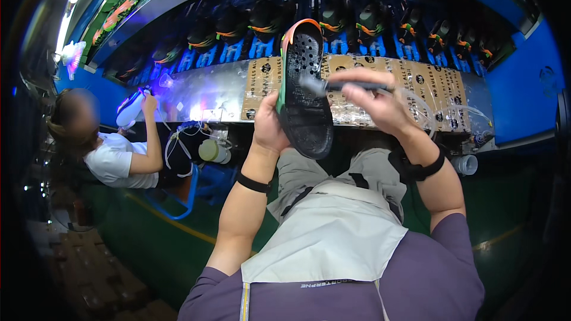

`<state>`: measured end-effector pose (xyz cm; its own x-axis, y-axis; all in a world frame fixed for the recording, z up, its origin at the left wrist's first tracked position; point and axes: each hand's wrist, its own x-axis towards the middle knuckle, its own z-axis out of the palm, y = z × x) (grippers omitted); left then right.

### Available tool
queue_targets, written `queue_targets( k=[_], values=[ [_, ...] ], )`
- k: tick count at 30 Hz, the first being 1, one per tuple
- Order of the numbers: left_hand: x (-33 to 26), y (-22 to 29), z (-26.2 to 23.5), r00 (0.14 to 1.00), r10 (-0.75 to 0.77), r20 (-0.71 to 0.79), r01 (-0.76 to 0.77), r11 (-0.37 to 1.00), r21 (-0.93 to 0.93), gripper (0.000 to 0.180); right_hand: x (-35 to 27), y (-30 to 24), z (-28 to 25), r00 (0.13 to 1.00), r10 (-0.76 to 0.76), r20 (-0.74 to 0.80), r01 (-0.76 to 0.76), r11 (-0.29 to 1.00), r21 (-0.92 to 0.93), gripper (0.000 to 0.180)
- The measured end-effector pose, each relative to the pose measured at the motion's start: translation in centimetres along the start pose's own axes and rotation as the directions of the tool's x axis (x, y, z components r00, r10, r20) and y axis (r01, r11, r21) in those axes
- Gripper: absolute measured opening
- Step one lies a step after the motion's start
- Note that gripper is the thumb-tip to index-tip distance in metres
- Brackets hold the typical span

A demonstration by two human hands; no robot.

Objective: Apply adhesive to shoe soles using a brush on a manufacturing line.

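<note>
My left hand [271,126] grips a shoe sole [306,120] by its left edge and holds it up, tilted, above the bench's front edge. The sole's inner face is black and looks wet, with small holes toward the far end; its outer rim is green and orange. In my right hand [383,104] is a brush with a dark handle [363,86]. Its pale, blurred bristles [313,85] meet the middle of the sole's inner face. A clear tube [425,104] runs near my right wrist toward the bench's right end.
Printed brown cardboard [345,107] covers part of the metal bench [220,89]. Behind it, black shoe uppers [262,21] with orange and green trim stand in a row on blue supports. At left, a co-worker [122,157] holds a white shoe part [131,110] under purple light.
</note>
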<state>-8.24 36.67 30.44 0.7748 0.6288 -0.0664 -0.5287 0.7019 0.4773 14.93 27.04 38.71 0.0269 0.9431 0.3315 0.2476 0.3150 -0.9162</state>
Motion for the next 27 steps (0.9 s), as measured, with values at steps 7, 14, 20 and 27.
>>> queue_targets(
  k=[7,14,20,27],
  values=[
    [-0.6,-1.4,2.5,0.991,0.135,0.008,-0.134,0.964,0.231,0.067,-0.4,2.4,0.7,0.938,0.168,-0.302,-0.214,0.969,-0.123,0.025],
    [-0.2,-1.2,1.3,0.984,0.176,0.015,-0.172,0.94,0.293,0.065,-2.0,2.4,0.7,0.927,0.313,-0.207,-0.336,0.938,-0.087,0.023],
    [0.0,-1.0,1.3,0.984,0.169,0.06,-0.179,0.947,0.267,0.072,-4.2,2.7,0.6,0.948,0.277,-0.158,-0.289,0.956,-0.057,0.021],
    [0.2,-0.9,0.9,0.975,0.221,0.016,-0.212,0.908,0.362,0.075,-5.4,2.3,-0.3,0.912,0.405,-0.06,-0.409,0.9,-0.152,0.022]
  ],
)
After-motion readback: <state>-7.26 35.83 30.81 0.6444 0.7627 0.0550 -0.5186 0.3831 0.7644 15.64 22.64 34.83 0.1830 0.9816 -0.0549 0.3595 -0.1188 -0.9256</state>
